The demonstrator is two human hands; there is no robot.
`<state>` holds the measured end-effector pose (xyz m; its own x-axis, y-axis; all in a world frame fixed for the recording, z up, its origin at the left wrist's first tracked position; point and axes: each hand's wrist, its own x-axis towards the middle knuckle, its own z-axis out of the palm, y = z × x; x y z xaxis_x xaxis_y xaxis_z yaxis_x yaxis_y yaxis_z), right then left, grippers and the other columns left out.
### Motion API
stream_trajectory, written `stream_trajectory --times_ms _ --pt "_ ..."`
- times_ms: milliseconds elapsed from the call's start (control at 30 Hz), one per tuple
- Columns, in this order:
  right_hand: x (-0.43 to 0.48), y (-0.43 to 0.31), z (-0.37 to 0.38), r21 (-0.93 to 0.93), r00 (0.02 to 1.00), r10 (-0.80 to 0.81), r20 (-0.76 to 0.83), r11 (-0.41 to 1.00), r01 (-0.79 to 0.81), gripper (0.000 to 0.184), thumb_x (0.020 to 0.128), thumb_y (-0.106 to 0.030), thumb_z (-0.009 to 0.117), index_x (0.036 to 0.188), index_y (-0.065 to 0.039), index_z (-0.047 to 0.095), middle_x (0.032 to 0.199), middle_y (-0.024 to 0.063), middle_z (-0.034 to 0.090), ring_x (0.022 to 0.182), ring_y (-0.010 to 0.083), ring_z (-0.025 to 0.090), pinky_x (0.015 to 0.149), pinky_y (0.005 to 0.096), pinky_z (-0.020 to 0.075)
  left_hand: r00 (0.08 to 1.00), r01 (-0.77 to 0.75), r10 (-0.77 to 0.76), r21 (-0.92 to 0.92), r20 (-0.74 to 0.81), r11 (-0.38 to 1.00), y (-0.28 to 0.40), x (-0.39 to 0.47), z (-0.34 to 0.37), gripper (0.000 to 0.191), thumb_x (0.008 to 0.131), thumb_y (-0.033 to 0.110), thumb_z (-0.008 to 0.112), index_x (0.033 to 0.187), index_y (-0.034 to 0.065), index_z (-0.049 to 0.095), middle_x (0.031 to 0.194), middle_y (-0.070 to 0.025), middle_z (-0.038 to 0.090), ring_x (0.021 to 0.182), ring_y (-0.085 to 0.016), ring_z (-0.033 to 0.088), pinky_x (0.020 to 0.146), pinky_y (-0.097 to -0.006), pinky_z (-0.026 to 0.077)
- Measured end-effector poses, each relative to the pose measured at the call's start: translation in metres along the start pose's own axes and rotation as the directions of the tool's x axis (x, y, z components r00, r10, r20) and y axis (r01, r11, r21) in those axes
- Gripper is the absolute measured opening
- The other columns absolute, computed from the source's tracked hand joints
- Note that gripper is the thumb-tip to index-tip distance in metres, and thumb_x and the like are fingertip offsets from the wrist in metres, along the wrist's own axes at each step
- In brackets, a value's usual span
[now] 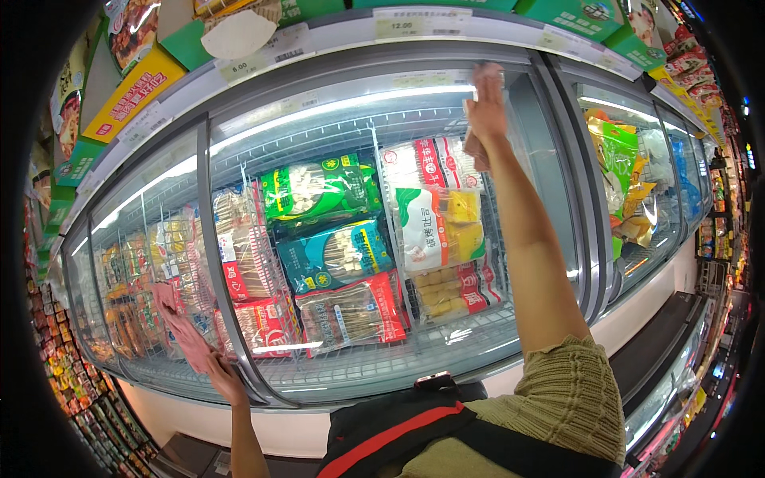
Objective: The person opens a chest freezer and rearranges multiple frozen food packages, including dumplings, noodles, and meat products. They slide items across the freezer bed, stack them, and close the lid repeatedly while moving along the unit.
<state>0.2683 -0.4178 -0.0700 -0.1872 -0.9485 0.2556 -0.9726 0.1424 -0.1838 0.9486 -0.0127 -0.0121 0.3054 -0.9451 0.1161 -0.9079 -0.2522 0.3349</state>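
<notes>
My left hand (224, 376) grips one end of a pink cloth (185, 328), which stretches over the glass lid near the freezer's front left edge. My right hand (488, 113) reaches to the far right part of the chest freezer's sliding glass lid (358, 364), palm down, its fingers pointing away from me. The fingertips are blurred, and whether anything lies under that palm cannot be seen. A brownish shape just below it looks like its reflection in the glass. Beneath the lid, packs of frozen skewers (334, 251) and a white and orange food bag (439, 230) lie in wire baskets.
A shelf rail with price labels (418, 25) runs along the freezer's back, with green product boxes (574, 18) above. A grey lid frame (224, 257) crosses at left. Another freezer section (633, 179) adjoins at right. A black bag with a red stripe (394, 442) hangs at my front.
</notes>
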Motion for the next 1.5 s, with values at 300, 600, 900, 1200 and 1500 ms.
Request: stream_trajectory --times_ms 300,600,900,1200,1500 --pt "-0.026 -0.237 0.024 0.104 0.914 -0.393 0.102 0.918 0.383 0.077 0.088 -0.028 0.056 0.149 0.008 0.027 0.159 0.0231 0.021 0.150 0.0339 0.016 0.124 0.0371 0.0130 0.998 0.050 -0.050 0.000 0.039 0.999 0.012 0.000 -0.005 0.011 0.098 0.006 0.047 0.106 -0.0016 0.051 0.098 -0.0224 0.054 0.088 -0.043 0.053 0.078 -0.0447 0.044" --pt "-0.065 -0.416 0.064 0.180 0.766 -0.638 -0.073 0.747 0.639 0.072 0.090 -0.040 0.047 0.144 0.007 0.039 0.155 0.0185 0.035 0.147 0.0291 0.025 0.123 0.0376 0.0129 0.999 -0.002 0.004 0.059 -0.033 0.998 0.018 -0.001 -0.005 0.015 0.094 0.007 0.052 0.108 0.0037 0.054 0.103 -0.0185 0.059 0.093 -0.043 0.057 0.075 -0.0484 0.046" --pt "-0.141 -0.450 0.038 0.317 0.608 -0.774 -0.175 0.541 0.779 0.056 0.081 -0.010 0.060 0.136 -0.002 0.051 0.145 0.0116 0.048 0.138 0.0257 0.042 0.117 0.0347 0.0336 0.997 0.000 0.003 0.032 -0.080 0.999 0.014 0.001 -0.001 0.021 0.088 0.003 0.057 0.108 0.0078 0.056 0.105 -0.0166 0.063 0.093 -0.041 0.060 0.074 -0.0481 0.049" --pt "-0.359 -0.390 -0.059 0.586 0.420 -0.900 -0.115 0.280 0.761 0.057 0.081 -0.004 0.059 0.137 0.002 0.052 0.143 0.0132 0.050 0.138 0.0295 0.041 0.118 0.0371 0.0324 0.997 0.031 -0.033 -0.025 -0.073 0.999 0.016 0.002 -0.001 0.012 0.090 0.010 0.057 0.101 0.0078 0.056 0.099 -0.0135 0.064 0.088 -0.039 0.062 0.069 -0.0482 0.050" --pt "-0.568 -0.346 -0.038 0.861 0.340 -0.888 -0.310 -0.110 0.497 0.035 0.083 -0.006 0.058 0.115 0.004 0.064 0.125 0.0117 0.063 0.124 0.0244 0.055 0.113 0.0351 0.0394 0.993 -0.051 0.055 0.036 -0.105 0.998 -0.004 -0.004 0.008 0.022 0.092 0.017 0.053 0.112 0.0106 0.059 0.101 -0.0184 0.064 0.091 -0.041 0.060 0.076 -0.0502 0.047"
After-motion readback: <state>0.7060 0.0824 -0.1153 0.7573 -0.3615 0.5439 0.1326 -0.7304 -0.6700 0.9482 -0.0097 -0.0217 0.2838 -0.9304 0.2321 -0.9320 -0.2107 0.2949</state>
